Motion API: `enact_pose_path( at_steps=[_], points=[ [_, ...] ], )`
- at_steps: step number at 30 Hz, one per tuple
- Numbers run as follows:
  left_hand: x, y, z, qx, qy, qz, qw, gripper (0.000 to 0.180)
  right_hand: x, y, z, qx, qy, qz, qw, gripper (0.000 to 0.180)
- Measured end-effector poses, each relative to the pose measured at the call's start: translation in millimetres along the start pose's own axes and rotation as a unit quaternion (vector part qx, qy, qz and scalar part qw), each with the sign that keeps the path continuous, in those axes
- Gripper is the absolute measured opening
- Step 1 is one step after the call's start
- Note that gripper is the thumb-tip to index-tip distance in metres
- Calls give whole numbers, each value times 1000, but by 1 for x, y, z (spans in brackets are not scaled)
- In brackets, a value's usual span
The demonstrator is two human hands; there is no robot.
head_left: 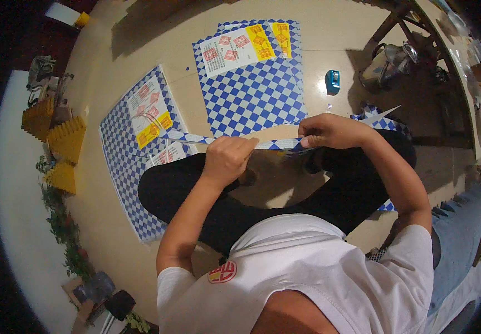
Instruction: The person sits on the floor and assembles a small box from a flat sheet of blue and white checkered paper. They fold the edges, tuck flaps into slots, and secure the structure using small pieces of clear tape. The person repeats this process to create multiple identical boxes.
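A narrow blue-and-white checkered strip (278,145) stretches across in front of my knees. My left hand (226,160) is closed on it near the middle. My right hand (332,131) pinches it farther right, fingers bent over the edge. The strip's left end runs past my left hand, with thin white bands (150,118) beside it over the left sheets. Beyond my hands lie checkered sheets (251,97) with white and yellow printed panels. Another stack of checkered sheets (119,161) sits to the left, partly covered by my leg.
On the floor at the right is a small teal tool (333,82), its kind unclear. A metal object (384,65) stands under a wooden table (463,92). Crumpled checkered pieces (388,118) lie behind my right forearm. Yellow ridged pieces (65,139) and leafy plants (73,250) line the left.
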State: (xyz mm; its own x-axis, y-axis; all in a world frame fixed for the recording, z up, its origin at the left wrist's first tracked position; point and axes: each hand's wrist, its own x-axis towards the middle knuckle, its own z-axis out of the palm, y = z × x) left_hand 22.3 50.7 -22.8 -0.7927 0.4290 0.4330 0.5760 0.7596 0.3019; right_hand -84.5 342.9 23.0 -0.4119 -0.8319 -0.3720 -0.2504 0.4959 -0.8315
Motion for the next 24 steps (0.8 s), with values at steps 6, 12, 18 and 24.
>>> enact_pose_path(
  at_steps=[6, 12, 18, 24],
  points=[
    [-6, -2, 1, -7, -17, -20, 1000, 14, 7, -2, 7, -113, 96, -30, 988, 25],
    [3, 0, -2, -27, -6, -44, 999, 8, 25, -28, 59, -442, 221, -139, 858, 24],
    [-52, -65, -48, 53, -93, -82, 991, 13, 19, -10, 64, -437, 248, -178, 846, 13],
    [-76, -96, -104, 85, -86, -123, 985, 15, 23, -21, 52, -379, 274, -163, 868, 17]
  ],
)
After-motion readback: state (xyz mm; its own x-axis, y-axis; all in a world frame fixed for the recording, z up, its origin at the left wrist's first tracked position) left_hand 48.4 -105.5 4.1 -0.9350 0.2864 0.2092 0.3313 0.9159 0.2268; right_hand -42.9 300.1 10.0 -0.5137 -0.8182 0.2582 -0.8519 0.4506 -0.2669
